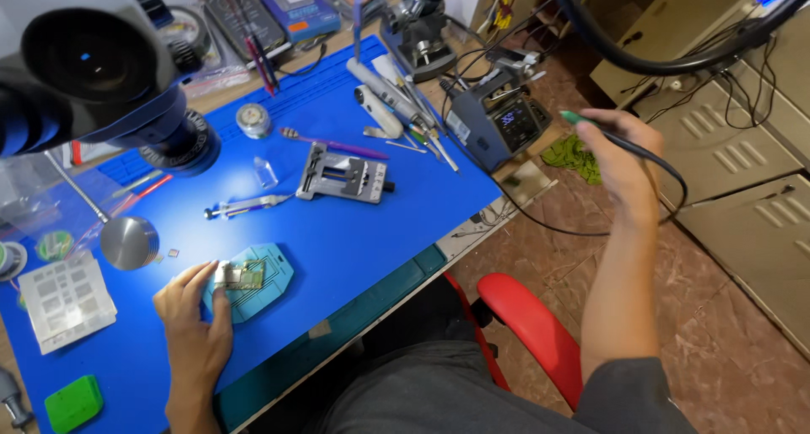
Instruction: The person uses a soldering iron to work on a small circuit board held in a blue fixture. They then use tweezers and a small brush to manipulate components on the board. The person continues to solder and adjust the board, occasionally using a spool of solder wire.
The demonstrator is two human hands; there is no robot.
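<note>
Centrally, a small circuit board lies on a teal holding pad at the near left of the blue mat. The left hand rests beside it, its fingers pinching the board's left end. The right hand is raised well off to the right, past the worktop edge, fingers wrapped around a green-tipped soldering iron whose cable loops back to the soldering station.

Risks, as judged: the slack cable could snag the station or the tools beside it; the hot tip could touch skin; the board could slip if the pinch loosens.

A metal clamp jig, tweezers, a solder tin, a stencil plate and a microscope share the mat. Beyond stand a red chair, a brown tiled floor and beige metal cabinets.
</note>
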